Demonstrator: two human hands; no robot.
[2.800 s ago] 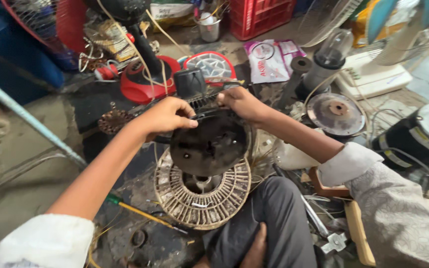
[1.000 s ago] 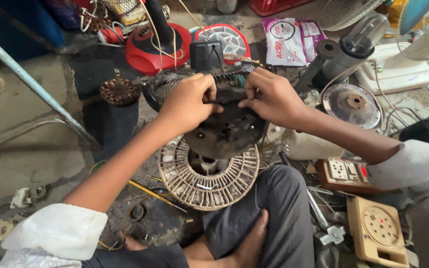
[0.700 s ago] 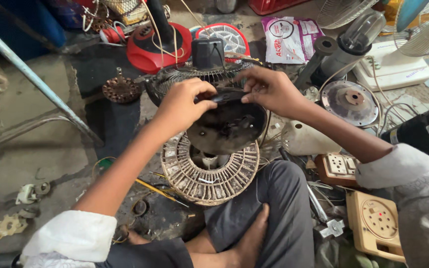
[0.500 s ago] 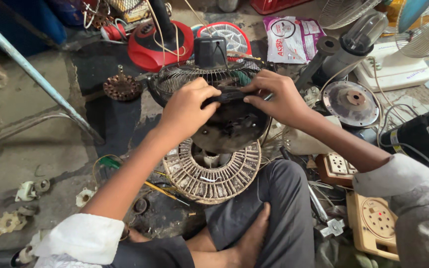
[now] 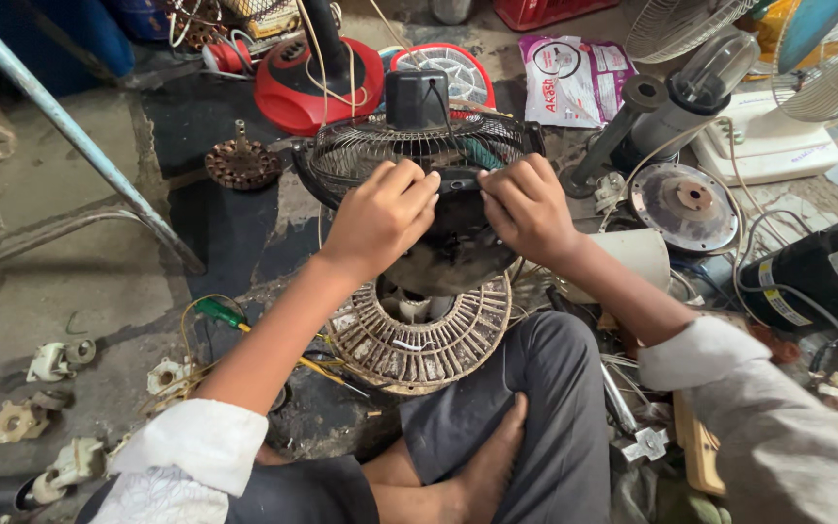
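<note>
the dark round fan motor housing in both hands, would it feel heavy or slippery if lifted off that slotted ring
The dark motor housing looks like grimy metal, so probably heavy for its size and perhaps greasy. The left hand and right hand both grip its top edge. Its rounded body sits loosely in the slotted ring, so it may rock.

There is a single view, from a camera worn on the person's head, tilted steeply down and forward over the lap. It sits close: the left hand [image 5: 380, 215] and right hand [image 5: 528, 208] meet just above centre on the dark fan motor housing [image 5: 453, 254]. The person's bent knee [image 5: 535, 388] fills the frame at 6 o'clock, the red fan base [image 5: 317, 82] lies toward 11, and the white fan base [image 5: 768, 146] toward 2 o'clock.
</note>
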